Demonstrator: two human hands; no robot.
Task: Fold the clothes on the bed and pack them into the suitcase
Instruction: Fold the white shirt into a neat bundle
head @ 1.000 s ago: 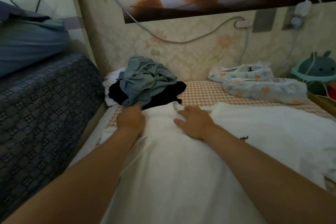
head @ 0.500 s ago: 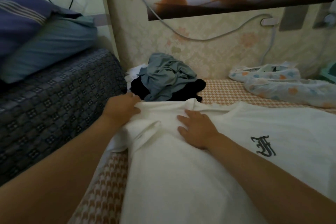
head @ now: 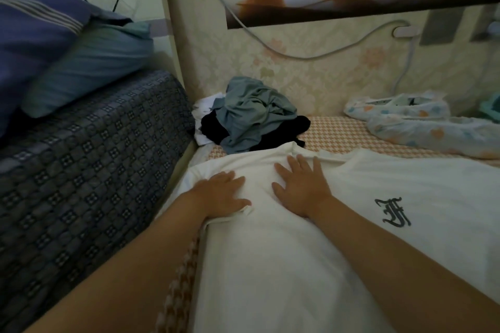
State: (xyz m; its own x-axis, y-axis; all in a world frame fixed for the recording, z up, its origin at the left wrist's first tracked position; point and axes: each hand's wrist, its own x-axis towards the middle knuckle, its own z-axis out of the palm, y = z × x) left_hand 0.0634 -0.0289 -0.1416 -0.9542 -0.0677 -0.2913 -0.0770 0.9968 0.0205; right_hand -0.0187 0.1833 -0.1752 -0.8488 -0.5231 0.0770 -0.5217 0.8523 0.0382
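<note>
White T-shirt lies spread front-up across the bed sheet, an orange-and-white houndstooth print, with its collar end towards the wall and its body running down to the bottom of the view. The cloth is plain and mostly smooth, and a small dark ornate emblem sits on the chest to the right. Its left edge is turned in over the body, leaving a doubled hem just under the left hand. That hand lies flat on the turned-in part, fingers straight and close together, pointing right. The right hand presses flat on the shirt just below the collar, fingers spread and pointing towards the wall. The two hands are near each other but apart.

Beyond the collar sits a loose heap: a grey-blue garment on top of a black garment, the shirt's top edge touching the heap.

Half a second ago the left hand was curled round a bunched-up fold at the shirt's left edge, close to the heap; now that fold is laid over and flattened, and the hand sits open on it, nearer the right hand. The right hand has kept its place
</note>
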